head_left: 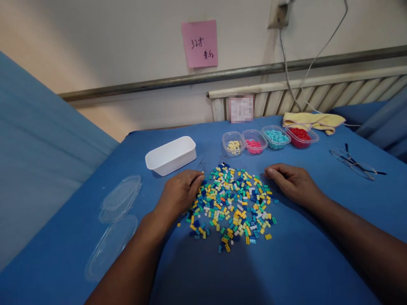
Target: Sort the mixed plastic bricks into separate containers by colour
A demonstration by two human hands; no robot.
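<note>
A pile of small coloured bricks, yellow, green, teal, blue and white, lies spread on the blue cloth in front of me. My left hand rests on the pile's left edge with fingers curled, touching bricks; whether it grips one I cannot tell. At the pile's upper right edge lies my right hand, knuckles up, fingers loosely curled, with nothing visible in it.
A white rectangular tub stands behind my left hand. Behind the pile sit clear tubs with yellow, pink, teal and red bricks. Clear lids lie at left, glasses at right, a yellow cloth at the back.
</note>
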